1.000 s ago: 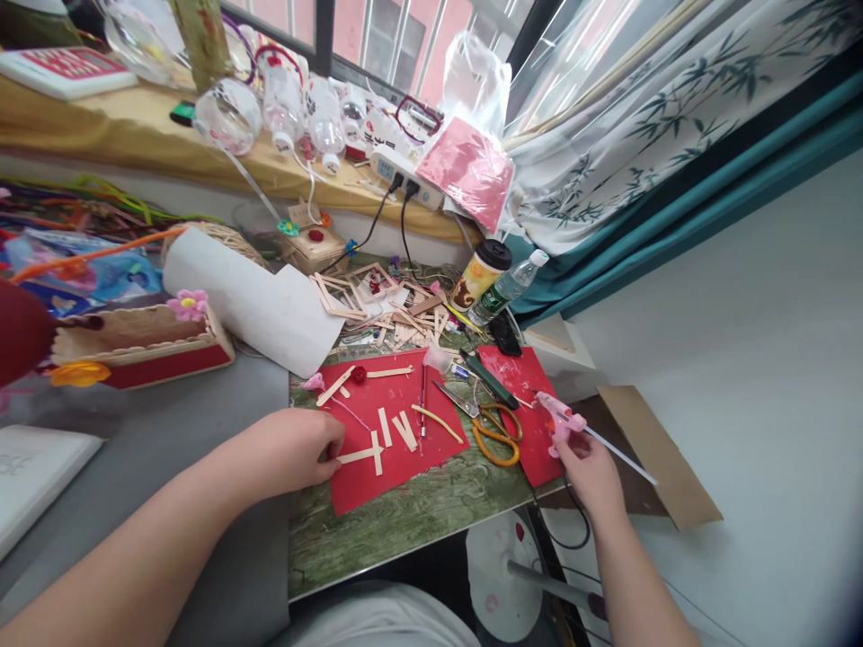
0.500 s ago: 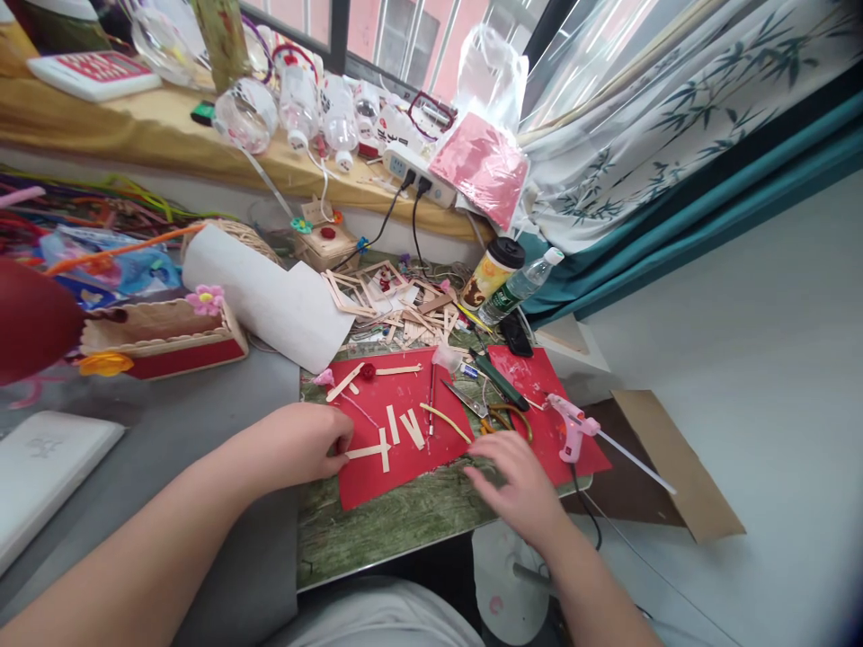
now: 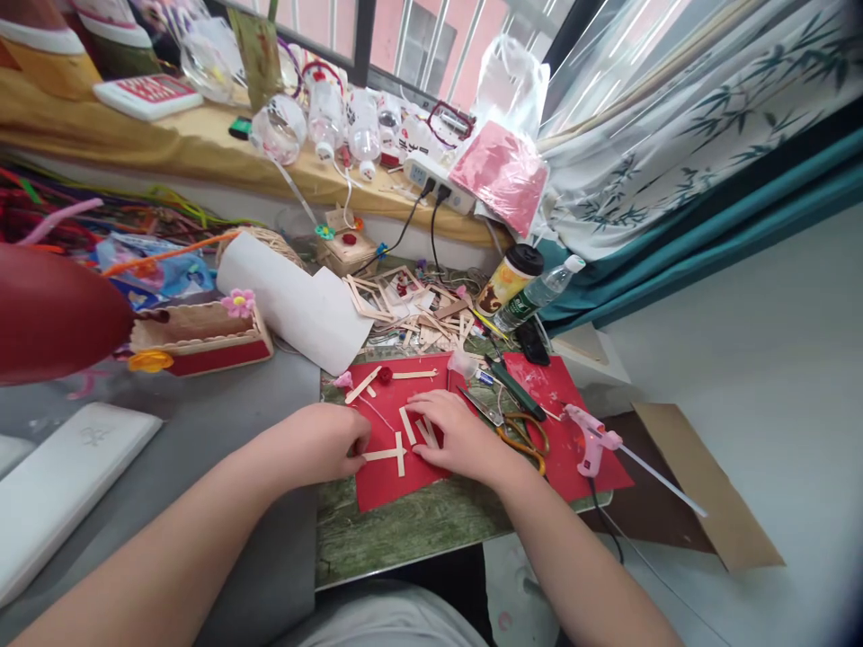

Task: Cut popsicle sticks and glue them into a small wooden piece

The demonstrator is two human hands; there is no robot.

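Observation:
My left hand [image 3: 332, 447] pinches the left end of a thin wooden stick [image 3: 381, 456] low over the red sheet [image 3: 381, 494]. A short stick [image 3: 400, 455] crosses that one near its right end. My right hand [image 3: 453, 433] reaches over the sheet with fingers apart, around several short wooden pieces [image 3: 407, 426]; whether its fingertips touch them is unclear. Higher on the sheet lie a longer stick [image 3: 414, 375], a slanted stick [image 3: 362, 385] and a dark red rosette [image 3: 384, 376]. Scissors [image 3: 526, 441] with orange handles rest right of my right hand.
A pink glue gun [image 3: 591, 440] stands on the right red sheet, its cord hanging off the table. Behind are a pile of sticks [image 3: 431, 323], a lidded cup [image 3: 509, 280] and a water bottle [image 3: 539, 292]. A white roll [image 3: 289, 301] and decorated box [image 3: 202, 341] lie left.
My right hand has moved left, from beside the yellow strip onto the sheet over the short pieces. My left hand keeps its pinch on the stick. The view has shifted slightly.

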